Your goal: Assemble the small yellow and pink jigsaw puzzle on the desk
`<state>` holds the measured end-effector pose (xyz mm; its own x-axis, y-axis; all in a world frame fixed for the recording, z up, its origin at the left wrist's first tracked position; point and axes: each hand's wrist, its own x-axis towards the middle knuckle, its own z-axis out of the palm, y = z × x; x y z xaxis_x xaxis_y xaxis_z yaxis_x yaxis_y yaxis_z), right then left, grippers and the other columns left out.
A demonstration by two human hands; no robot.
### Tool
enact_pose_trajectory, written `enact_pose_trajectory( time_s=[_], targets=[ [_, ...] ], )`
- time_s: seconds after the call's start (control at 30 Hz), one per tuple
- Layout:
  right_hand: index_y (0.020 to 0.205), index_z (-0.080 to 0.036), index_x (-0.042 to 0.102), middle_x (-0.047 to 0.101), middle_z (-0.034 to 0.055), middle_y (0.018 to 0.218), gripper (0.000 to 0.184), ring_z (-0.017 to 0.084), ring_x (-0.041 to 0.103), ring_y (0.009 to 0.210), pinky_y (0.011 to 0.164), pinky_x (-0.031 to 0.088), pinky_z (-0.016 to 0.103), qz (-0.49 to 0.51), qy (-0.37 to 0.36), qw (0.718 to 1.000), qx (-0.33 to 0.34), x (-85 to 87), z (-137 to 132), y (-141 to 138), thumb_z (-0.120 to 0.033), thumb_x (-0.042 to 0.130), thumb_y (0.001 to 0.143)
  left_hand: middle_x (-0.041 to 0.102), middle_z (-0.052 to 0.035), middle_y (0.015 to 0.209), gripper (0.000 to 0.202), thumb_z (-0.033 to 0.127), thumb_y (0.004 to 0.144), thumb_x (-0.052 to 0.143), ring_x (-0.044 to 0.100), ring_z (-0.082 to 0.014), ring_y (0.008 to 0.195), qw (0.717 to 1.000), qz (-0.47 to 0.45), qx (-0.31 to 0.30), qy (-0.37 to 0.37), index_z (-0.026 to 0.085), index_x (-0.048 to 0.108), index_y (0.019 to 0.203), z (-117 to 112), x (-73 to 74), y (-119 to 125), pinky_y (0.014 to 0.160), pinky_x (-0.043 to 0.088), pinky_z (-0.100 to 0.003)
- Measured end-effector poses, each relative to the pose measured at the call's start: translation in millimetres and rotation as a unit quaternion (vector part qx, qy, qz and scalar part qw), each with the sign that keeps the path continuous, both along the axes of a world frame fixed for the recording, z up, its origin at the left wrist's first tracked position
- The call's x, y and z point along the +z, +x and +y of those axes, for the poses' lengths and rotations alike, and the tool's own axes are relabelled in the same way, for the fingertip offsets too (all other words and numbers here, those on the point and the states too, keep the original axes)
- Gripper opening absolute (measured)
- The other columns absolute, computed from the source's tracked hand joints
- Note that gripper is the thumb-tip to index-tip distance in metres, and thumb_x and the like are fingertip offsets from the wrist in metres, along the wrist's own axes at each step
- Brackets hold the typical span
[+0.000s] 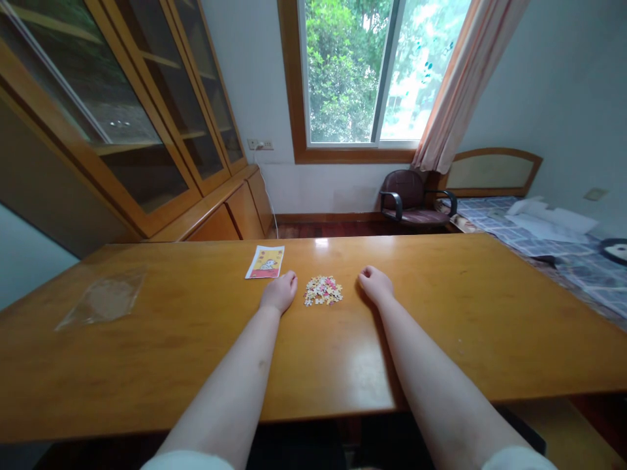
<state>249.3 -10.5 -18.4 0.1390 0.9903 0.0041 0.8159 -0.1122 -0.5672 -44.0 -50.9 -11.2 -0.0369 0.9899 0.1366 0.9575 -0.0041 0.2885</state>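
A small heap of jigsaw puzzle pieces (323,291), mostly white and yellow with some pink, lies on the wooden table (196,352). To its left my left hand (280,292) rests on the tabletop, curled into a loose fist. My right hand (376,284) lies to the right of the heap, also curled closed. Neither hand touches the pieces, and nothing shows in either one. Just beyond my left hand is a picture card (265,262) in yellow and pink with a white cartoon animal on it.
A clear plastic bag (105,297) lies flat on the table's left part. Past the far edge stand a glass-door cabinet (142,98) at left and a dark armchair (414,199) below the window (362,72). A bed (548,228) is at right.
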Motion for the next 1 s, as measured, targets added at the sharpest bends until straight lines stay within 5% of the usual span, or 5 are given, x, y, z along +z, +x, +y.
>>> enact_pose_trajectory(
  time_s=[0.23,0.43,0.57,0.7,1.0],
  targets=[
    [0.089,-0.024,0.069,0.072,0.0075,0.093,0.033,0.025,0.065,0.088,0.072,0.046,0.032,-0.017,-0.018,1.0,-0.019,6.1,37.7,-19.1,-0.048,0.046,0.086,0.06,-0.0004,0.065,0.02,0.036,0.083,0.048,0.056,-0.0175,0.067,0.977,-0.203,0.03,0.063,0.02,0.059,0.076,35.9,-2.2,-12.1,0.06,0.039,-0.026],
    [0.101,-0.023,0.07,0.072,0.0053,0.095,0.028,0.021,0.064,0.088,0.079,0.047,0.031,0.028,0.024,0.996,0.08,4.9,36.9,-22.1,-0.036,0.05,0.086,0.06,0.0001,0.066,0.023,0.04,0.077,0.05,0.056,-0.017,0.067,0.926,-0.372,0.003,0.069,0.019,0.061,0.077,40.1,-7.1,-29.6,0.061,0.043,-0.026],
    [0.105,-0.022,0.071,0.07,0.0009,0.097,0.031,0.015,0.063,0.088,0.084,0.047,0.024,0.073,0.055,0.976,0.196,3.0,33.4,-34.4,-0.019,0.047,0.085,0.068,-0.0023,0.083,0.029,0.039,0.078,0.05,0.061,-0.0194,0.081,0.932,-0.354,-0.08,0.019,0.019,0.068,0.089,38.3,-3.6,-18.9,0.074,0.046,-0.029],
    [0.087,-0.019,0.077,0.068,0.0038,0.094,0.031,0.016,0.063,0.089,0.088,0.047,0.026,0.113,0.085,0.942,0.304,-2.5,34.9,-43.9,-0.01,0.05,0.077,0.067,-0.0006,0.074,0.033,0.035,0.081,0.049,0.06,-0.0197,0.073,0.96,-0.241,-0.132,-0.054,0.022,0.072,0.102,33.8,4.3,2.3,0.07,0.045,-0.03],
    [0.08,-0.025,0.079,0.068,0.0028,0.1,0.033,0.019,0.061,0.099,0.096,0.045,0.031,0.068,0.112,0.942,0.31,-2.5,35.0,-43.4,-0.009,0.052,0.073,0.069,-0.0037,0.083,0.035,0.029,0.082,0.051,0.062,-0.0206,0.078,0.969,-0.198,-0.134,-0.06,0.022,0.073,0.108,30.0,13.6,14.8,0.075,0.048,-0.032]
  ],
)
